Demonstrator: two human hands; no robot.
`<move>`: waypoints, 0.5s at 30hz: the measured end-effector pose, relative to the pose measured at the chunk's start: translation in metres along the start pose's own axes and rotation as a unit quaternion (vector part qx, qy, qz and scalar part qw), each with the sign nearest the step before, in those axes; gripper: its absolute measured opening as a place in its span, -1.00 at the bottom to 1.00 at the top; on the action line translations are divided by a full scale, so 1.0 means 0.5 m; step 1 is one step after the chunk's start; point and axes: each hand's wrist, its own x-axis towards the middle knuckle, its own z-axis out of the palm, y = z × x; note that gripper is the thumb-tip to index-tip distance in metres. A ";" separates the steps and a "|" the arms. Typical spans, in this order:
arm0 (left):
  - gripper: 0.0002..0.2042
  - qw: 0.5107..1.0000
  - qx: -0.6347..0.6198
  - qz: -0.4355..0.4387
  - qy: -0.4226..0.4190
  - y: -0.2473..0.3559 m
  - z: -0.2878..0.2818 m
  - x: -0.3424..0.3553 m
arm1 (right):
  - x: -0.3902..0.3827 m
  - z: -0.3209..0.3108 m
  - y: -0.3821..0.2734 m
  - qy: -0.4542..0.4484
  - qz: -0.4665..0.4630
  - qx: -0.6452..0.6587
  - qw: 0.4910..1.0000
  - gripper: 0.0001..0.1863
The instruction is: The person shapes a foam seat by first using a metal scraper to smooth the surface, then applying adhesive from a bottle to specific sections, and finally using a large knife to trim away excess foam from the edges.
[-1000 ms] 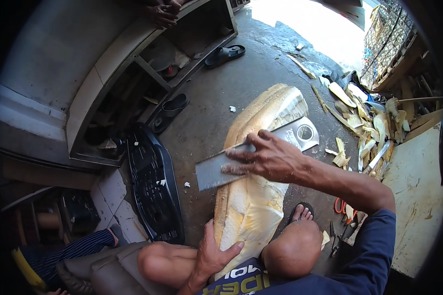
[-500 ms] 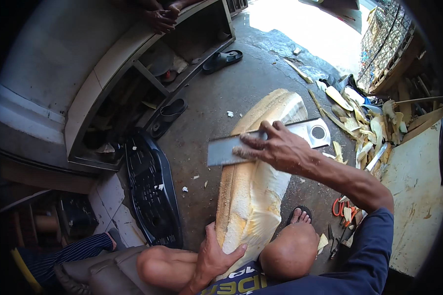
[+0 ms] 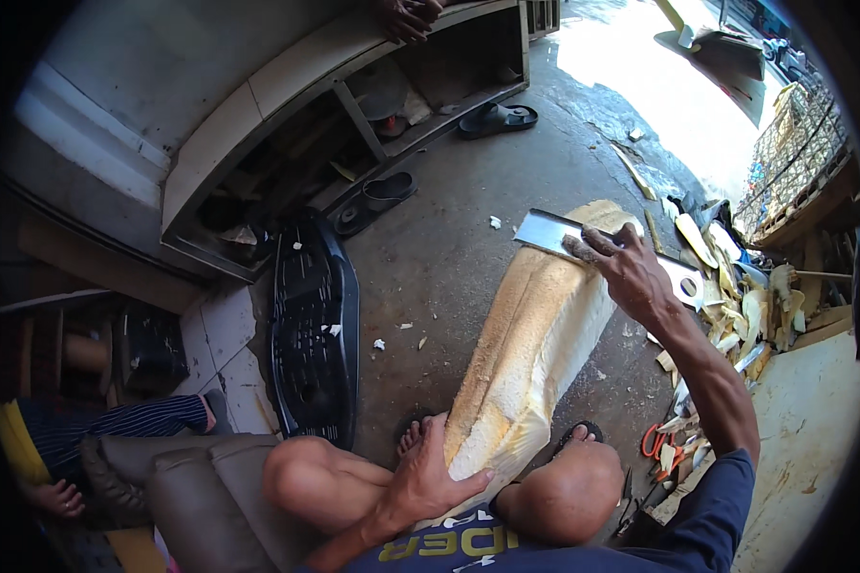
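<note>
A long yellowish foam pad (image 3: 521,344) with a rough, crumbly top stretches from my lap away to the upper right. Its right flank is smoother and paler. My left hand (image 3: 437,485) grips the near end, thumb on the right side and fingers on the left. Across the far end lies a flat metal plate tool (image 3: 548,232) with a round hole at its right end. My right hand (image 3: 631,272) is closed on this plate and presses it to the foam; dust coats its fingers. The plate's underside is hidden.
A black slotted plastic shell (image 3: 313,334) stands at left. Foam offcuts (image 3: 726,277) pile up at right, with orange-handled scissors (image 3: 655,441) nearer. Sandals (image 3: 377,202) lie by a low cabinet (image 3: 277,81). Another person's hands (image 3: 408,17) rest on its top; another person's hand (image 3: 57,498) shows at lower left.
My right hand has slid the metal plate along the foam to its far end. My left hand still holds the near end. The view has shifted, and a hand now shows at lower left.
</note>
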 end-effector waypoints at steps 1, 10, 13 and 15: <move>-0.10 1.000 0.009 0.004 0.001 -0.005 -0.003 -0.004 | -0.010 0.029 -0.023 0.085 -0.054 -0.040 0.994 -0.24; -0.11 0.998 -0.056 0.016 -0.026 -0.011 0.032 -0.024 | -0.048 0.020 -0.032 0.112 0.024 0.013 0.993 -0.38; -0.02 0.998 -0.056 -0.015 -0.038 -0.002 0.020 -0.026 | -0.116 -0.073 -0.239 0.098 -0.197 0.047 0.974 -0.42; -0.12 0.998 -0.044 0.005 -0.033 -0.029 0.007 -0.036 | -0.089 -0.062 -0.210 0.105 -0.208 0.058 0.971 -0.13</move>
